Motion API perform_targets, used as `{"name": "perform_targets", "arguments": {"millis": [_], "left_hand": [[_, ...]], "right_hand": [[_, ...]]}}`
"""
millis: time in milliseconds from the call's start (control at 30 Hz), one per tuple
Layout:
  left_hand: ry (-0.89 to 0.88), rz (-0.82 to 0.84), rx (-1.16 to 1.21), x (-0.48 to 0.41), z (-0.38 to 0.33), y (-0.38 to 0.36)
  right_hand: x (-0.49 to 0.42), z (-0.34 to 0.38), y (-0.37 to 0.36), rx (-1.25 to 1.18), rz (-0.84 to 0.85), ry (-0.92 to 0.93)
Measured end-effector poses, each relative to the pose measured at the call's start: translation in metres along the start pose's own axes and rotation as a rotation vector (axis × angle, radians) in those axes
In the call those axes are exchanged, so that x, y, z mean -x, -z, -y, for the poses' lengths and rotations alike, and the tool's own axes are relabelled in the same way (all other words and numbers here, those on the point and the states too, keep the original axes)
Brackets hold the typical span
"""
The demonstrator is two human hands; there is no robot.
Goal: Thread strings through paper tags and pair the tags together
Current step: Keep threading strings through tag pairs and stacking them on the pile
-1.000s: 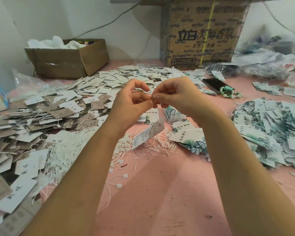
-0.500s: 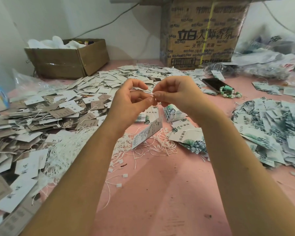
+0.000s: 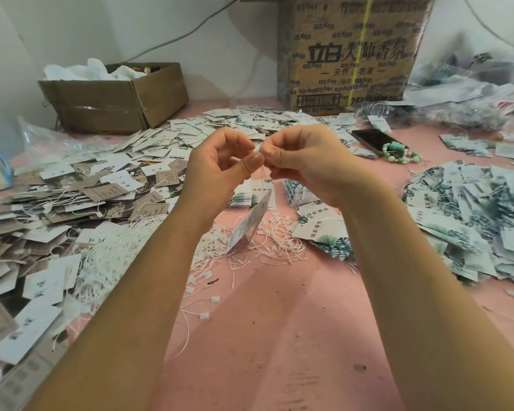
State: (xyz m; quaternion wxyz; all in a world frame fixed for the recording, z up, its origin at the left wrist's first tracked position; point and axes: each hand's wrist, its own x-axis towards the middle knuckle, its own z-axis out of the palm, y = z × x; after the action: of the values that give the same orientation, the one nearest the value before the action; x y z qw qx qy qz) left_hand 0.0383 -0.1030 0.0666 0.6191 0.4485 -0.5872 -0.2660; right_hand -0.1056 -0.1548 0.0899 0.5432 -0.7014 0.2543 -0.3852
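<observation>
String, thin and white, is held up between two raised hands over a pink desk, with a leaf-printed paper tag dangling from it at a tilt. The left hand has its grip closed on the string between thumb and forefinger. The right hand pinches the same string just beside it, so the two sets of fingertips nearly touch. The tag's lower corner hangs close over a tangle of loose strings; whether it touches them cannot be told, nor whether a second tag hangs behind it.

Unstrung tags are heaped to the left and finished leaf-print tags to the right, with a phone and a bead bracelet lying beyond the hands.

The joining of the string's ends looks like the step in hand, and the risk lies there. So fine a string could slip from either pinch, letting the tag slide off into the tangle below. The hanging corner could also snag a loose string and drag it up when the tag is lifted away.
</observation>
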Motion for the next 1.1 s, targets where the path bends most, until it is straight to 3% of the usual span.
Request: {"name": "perform_targets", "arguments": {"millis": [233, 333, 567, 1100], "left_hand": [[0.02, 0.025, -0.078, -0.001, 0.001, -0.002], [0.092, 0.051, -0.128, -0.002, 0.003, -0.001], [0.317, 0.412, -0.427, 0.002, 0.01, 0.008], [0.255, 0.327, -0.34, 0.004, 0.016, -0.008]], "right_hand": [[0.002, 0.002, 0.0, -0.117, 0.074, 0.042], [0.001, 0.005, -0.002, -0.069, 0.017, 0.084], [0.0, 0.008, -0.004, -0.084, -0.16, 0.099], [0.0, 0.007, -0.01, -0.167, -0.096, 0.078]]}}
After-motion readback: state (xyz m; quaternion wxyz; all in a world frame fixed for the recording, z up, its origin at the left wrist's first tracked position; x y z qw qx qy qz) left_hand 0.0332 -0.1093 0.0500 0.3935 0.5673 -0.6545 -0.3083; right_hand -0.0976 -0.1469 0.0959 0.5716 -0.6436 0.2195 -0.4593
